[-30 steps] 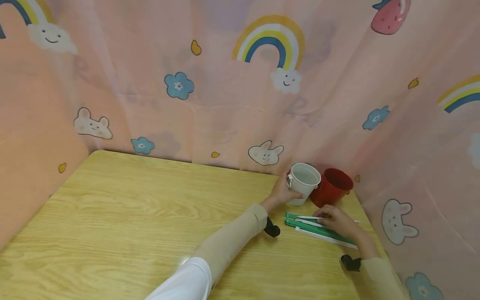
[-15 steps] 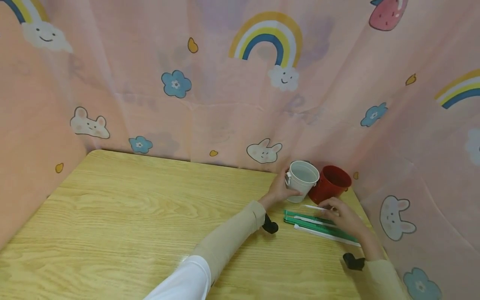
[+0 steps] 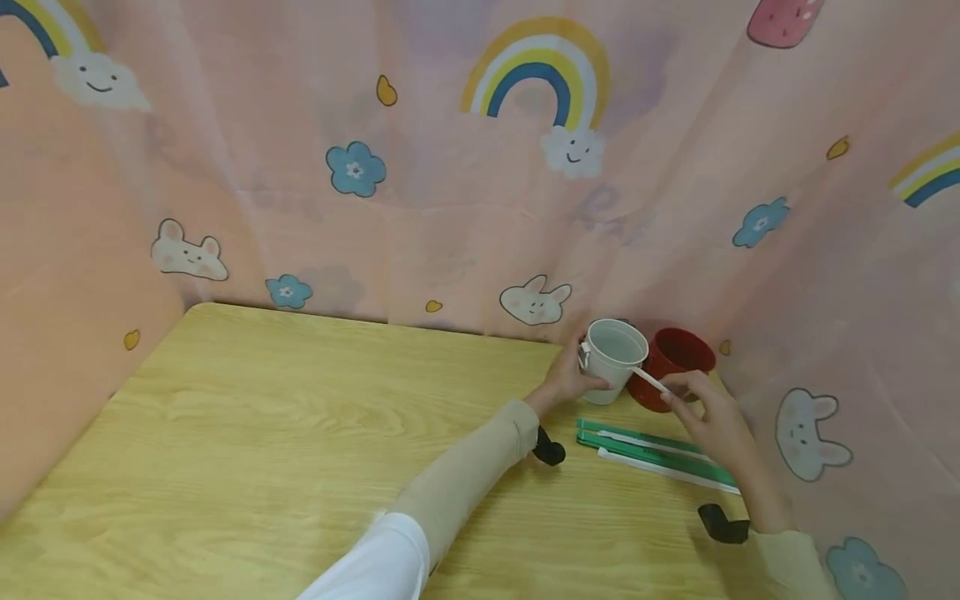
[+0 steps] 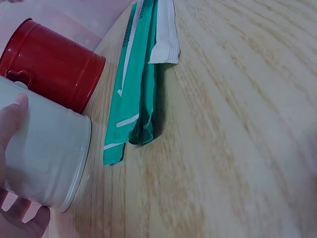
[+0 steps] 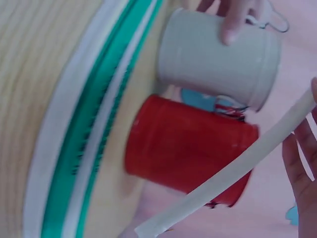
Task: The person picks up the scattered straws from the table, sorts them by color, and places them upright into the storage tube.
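Observation:
My left hand (image 3: pixel 564 379) holds a small white bucket (image 3: pixel 609 379) upright near the table's back edge, its thumb on the near side and other fingers around the wall. A red bucket (image 3: pixel 649 397) stands just to the right of it. Between thumb and fingers, my right hand (image 3: pixel 711 412) pinches a thin white stick, seemingly a paper-wrapped straw (image 5: pixel 223 171). In the head view its far end is by the white bucket's rim; contact is unclear. Below lie several long green packets (image 4: pixel 131 84) and white wrapped sticks (image 4: pixel 166 34) like the held one.
The wood-grain table (image 3: pixel 300 433) stretches away to the left. A pink printed curtain (image 3: pixel 420 242) borders its back and sides, close behind both buckets. Black wrist mounts (image 3: pixel 549 447) sit under my forearms.
My right hand has picked up one white stick from the green packets and lifted it toward the white bucket's rim. My left hand has stayed on the bucket.

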{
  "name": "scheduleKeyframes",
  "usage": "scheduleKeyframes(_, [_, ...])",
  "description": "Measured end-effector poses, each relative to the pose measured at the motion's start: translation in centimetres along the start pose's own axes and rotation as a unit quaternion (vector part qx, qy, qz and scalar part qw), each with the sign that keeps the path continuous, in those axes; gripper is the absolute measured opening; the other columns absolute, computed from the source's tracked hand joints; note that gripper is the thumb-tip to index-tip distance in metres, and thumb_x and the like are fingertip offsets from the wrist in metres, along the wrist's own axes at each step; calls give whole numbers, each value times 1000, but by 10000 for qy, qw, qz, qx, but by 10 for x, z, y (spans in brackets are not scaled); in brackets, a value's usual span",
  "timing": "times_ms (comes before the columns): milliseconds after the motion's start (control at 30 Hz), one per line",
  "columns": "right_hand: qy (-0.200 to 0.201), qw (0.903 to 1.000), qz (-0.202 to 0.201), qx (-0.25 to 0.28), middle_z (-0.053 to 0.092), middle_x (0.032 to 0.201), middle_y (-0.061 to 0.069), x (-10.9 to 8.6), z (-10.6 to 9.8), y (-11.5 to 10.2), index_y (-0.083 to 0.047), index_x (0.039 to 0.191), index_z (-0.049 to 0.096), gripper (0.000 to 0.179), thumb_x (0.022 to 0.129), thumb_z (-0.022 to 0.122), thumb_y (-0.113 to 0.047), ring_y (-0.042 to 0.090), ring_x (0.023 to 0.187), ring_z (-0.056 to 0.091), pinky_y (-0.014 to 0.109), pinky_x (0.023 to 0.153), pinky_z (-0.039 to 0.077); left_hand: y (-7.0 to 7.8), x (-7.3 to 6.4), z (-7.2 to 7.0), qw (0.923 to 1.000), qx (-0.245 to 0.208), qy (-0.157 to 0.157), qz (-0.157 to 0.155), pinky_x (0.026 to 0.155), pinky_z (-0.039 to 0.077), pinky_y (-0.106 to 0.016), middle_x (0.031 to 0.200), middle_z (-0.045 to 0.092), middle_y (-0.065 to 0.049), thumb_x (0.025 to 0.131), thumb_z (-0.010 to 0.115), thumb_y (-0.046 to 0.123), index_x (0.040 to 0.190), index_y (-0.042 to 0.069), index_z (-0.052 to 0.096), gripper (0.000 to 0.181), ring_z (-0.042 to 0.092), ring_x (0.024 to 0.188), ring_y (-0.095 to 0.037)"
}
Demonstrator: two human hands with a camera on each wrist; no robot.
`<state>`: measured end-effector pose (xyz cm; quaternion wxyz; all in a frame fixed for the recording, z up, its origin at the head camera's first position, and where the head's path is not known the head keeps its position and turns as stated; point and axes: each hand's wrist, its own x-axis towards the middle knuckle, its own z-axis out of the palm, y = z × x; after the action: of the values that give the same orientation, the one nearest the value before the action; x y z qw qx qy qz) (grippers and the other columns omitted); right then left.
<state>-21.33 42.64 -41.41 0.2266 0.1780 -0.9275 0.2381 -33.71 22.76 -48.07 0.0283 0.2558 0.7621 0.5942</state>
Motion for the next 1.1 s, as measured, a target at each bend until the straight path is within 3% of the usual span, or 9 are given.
scheduleKeyframes(200, [851,9949,-370,384,60,94,3,13,-6,-17,3,104,63,31,76,70,15,-13,90,47,-1,84,38,5,-2,-2,9995,-24,-20,-305,110,37,-30,140,49,-6,71,84,9,146,11,29,93,48,128,-20])
scheduleKeyframes(367, [1323,9875,-343,791,57,99,-18,26,-14,-26,7,103,63,31,75,67,20,-12,91,50,1,86,39,7,-2,-3,9994,-16,12,-358,109,37,-28,139,49,-6,71,84,9,145,12,30,92,49,127,-20])
scheduleKeyframes(467, [1524,9832,-100,1004,54,98,-26,32,-18,-30,9,103,62,26,79,65,18,-11,90,52,1,84,40,8,-2,-3,9992,-6,-25,-387,109,38,-28,139,49,-6,71,84,9,145,12,30,92,49,126,-19])
scheduleKeyframes(600, [1815,9756,380,1176,56,93,-26,42,-23,-35,10,104,62,20,84,64,11,-9,86,54,3,80,42,7,-2,0,9993,-65,-47,-362,109,37,-28,139,49,-6,71,84,8,145,13,29,92,48,127,-19])
scheduleKeyframes(800, [1809,9712,1153,1034,54,94,-24,59,-28,-51,2,113,62,24,92,63,-10,-8,86,55,1,77,43,8,-1,1,9993,-169,8,-348,109,37,-29,140,49,-5,72,83,7,146,14,30,92,48,127,-19])
scheduleKeyframes(933, [2068,9637,1374,984,54,94,-25,70,-28,-60,-1,116,61,28,93,63,-17,-8,86,55,2,76,44,11,-2,0,9992,-140,13,-382,109,37,-28,140,49,-5,72,83,8,145,14,31,91,48,127,-18])
scheduleKeyframes(1100, [2634,9471,1550,975,53,94,-28,82,-24,-65,-4,116,63,29,93,62,-23,-6,89,55,6,80,46,13,-5,-1,9991,-50,-41,-416,110,36,-27,140,49,-5,72,84,9,146,13,30,91,47,128,-18])
